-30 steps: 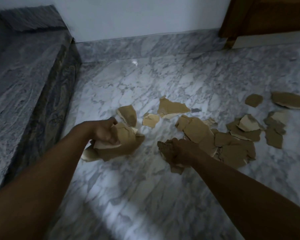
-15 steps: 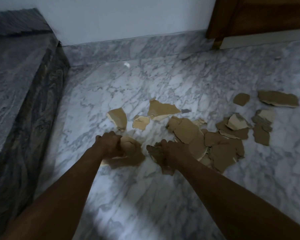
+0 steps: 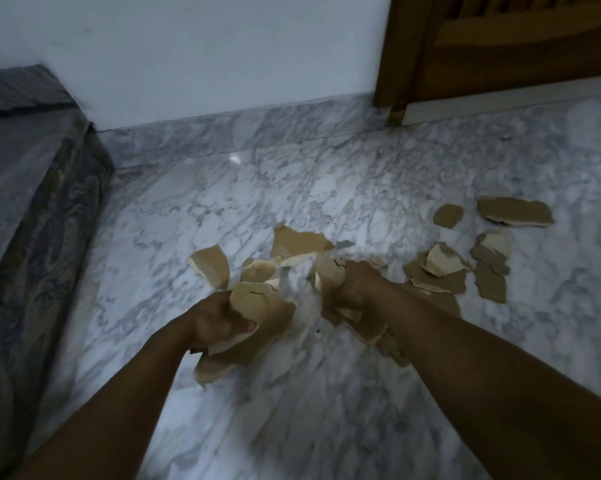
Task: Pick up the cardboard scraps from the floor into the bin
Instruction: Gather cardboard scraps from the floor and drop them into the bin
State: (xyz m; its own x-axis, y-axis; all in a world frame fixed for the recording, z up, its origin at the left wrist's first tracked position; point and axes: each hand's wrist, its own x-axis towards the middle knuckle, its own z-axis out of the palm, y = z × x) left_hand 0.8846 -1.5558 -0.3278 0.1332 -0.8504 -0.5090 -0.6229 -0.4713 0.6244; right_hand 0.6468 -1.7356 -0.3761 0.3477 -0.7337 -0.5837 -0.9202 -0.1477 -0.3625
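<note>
Torn brown cardboard scraps lie scattered on the white marble floor point(image 3: 326, 393). My left hand point(image 3: 216, 320) is shut on a bundle of cardboard scraps point(image 3: 257, 306), lifted slightly off the floor. My right hand point(image 3: 357, 285) is shut on another handful of scraps point(image 3: 328, 271), with more pieces hanging under the wrist. Loose scraps stay on the floor beyond my hands: one piece point(image 3: 212, 265) at the left, one point(image 3: 299, 242) in the middle, a cluster point(image 3: 441, 268) at the right and a long piece point(image 3: 513, 211) farther right. No bin is in view.
A dark grey marble step point(image 3: 32, 202) rises along the left. A white wall with a marble skirting point(image 3: 257, 123) closes the back. A brown wooden door frame point(image 3: 396, 64) stands at the back right.
Both hands have risen with their handfuls of scraps. My right hand has gathered up more pieces from the pile. The camera has tilted up a little.
</note>
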